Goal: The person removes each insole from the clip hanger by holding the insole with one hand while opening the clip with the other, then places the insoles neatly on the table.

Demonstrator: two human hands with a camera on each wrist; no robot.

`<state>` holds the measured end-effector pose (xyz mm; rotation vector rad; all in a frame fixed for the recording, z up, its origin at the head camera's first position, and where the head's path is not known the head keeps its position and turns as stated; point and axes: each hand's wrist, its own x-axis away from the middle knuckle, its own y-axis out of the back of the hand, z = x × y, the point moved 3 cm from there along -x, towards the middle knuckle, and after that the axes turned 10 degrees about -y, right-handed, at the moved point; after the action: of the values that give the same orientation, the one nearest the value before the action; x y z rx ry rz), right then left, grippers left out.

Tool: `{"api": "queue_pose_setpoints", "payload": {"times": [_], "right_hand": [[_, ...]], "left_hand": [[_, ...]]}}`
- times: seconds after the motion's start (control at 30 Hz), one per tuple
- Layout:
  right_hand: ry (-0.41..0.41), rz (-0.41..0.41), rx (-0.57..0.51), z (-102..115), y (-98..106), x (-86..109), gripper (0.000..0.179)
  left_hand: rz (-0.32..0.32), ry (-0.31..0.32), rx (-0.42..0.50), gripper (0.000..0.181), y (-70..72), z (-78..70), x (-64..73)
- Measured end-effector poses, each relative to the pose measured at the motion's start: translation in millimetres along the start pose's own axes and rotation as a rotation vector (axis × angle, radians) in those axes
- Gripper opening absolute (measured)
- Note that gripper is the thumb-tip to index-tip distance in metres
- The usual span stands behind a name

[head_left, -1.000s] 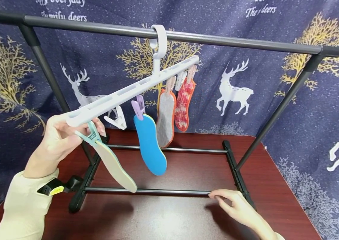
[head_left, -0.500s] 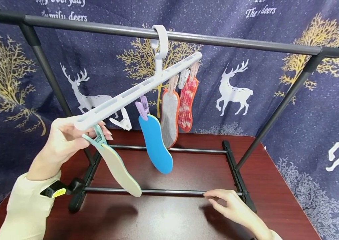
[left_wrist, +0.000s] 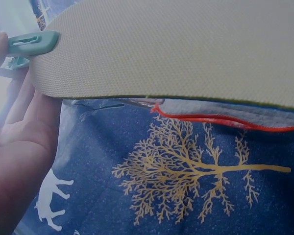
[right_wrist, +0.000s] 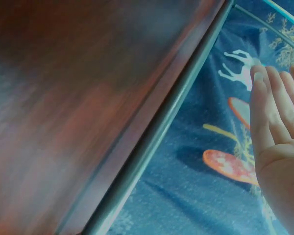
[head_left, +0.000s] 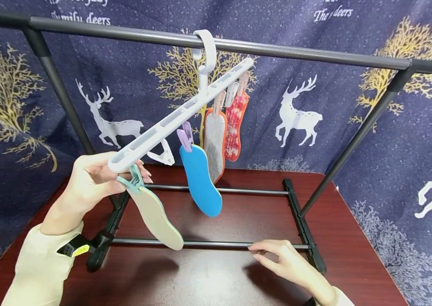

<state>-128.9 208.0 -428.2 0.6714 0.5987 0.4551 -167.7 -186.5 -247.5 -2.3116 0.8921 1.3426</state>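
Note:
My left hand (head_left: 93,180) pinches a teal clothes peg (head_left: 135,178) at the near left end of a white clip hanger (head_left: 179,114). That peg bites a beige insole (head_left: 156,219), which hangs slanting and fills the top of the left wrist view. Farther along the hanger, a purple peg (head_left: 185,136) holds a blue insole (head_left: 200,178). Behind it hang a grey insole (head_left: 214,142) with orange edging and a red-and-white patterned insole (head_left: 235,127). My right hand (head_left: 286,261) holds nothing and hovers over the table with relaxed fingers, close to the rack's front lower bar.
A dark metal rack (head_left: 315,55) stands on the reddish-brown table (head_left: 216,276), and the hanger's hook (head_left: 210,51) loops over its top rail. An unloaded white peg (head_left: 164,155) hangs between the teal and purple ones. A deer-patterned blue cloth (head_left: 392,140) covers the background.
The left hand has shifted right and slightly down, swinging the hanger's near end and the beige insole with it. The right hand has drifted left above the table.

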Motion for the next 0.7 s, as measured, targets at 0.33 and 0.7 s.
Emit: {"api": "queue_pose_setpoints", "payload": {"times": [0.33,0.7], "right_hand": [[0.056,-0.010,-0.018,8,-7,-14.4,0.029],[0.203,-0.029,0.025,21,-14,-29.1,0.022]], "left_hand": [[0.023,0.006,-0.032,0.038,-2.7,0.0,0.6],[0.024,0.012,-0.021,0.037,-8.3,2.2,0.5]]}}
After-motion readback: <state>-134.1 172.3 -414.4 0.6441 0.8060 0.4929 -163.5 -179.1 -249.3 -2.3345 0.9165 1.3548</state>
